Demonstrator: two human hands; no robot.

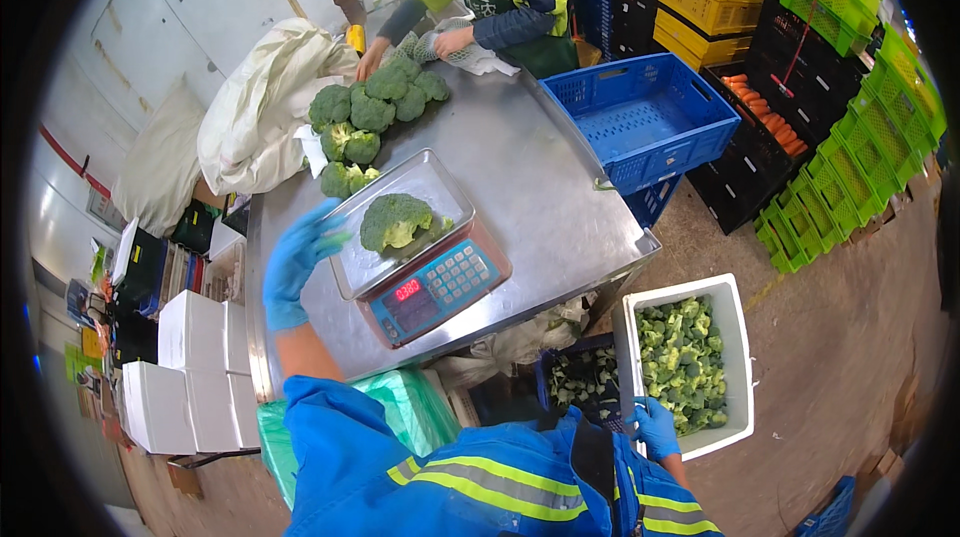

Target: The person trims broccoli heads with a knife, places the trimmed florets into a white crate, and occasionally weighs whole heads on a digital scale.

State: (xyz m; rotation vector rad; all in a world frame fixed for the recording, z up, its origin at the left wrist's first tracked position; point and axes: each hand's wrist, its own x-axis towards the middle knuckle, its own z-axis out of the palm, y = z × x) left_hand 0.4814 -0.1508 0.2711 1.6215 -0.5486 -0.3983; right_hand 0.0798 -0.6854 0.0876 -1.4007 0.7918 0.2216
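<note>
My left hand (292, 263), in a blue glove, is at the left edge of the scale's metal pan (352, 267). Its fingers are apart and blurred, with a green tint at the tips. One broccoli head (395, 222) lies in the pan with a small green piece beside it. The scale's keypad panel (439, 286) faces me and its red display is lit. My right hand (655, 426), also gloved, is down at the left rim of a white foam box (739, 357) of broccoli florets (679, 364). Its fingers are curled; whether they grip anything is unclear.
Broccoli heads (373, 111) are piled on the steel table (517, 154). Across it, a co-worker's hands (454, 40) handle netting. A blue crate (637, 117) stands at the right edge, a white sack (259, 102) at the left. Below is a crate of trimmings (585, 379).
</note>
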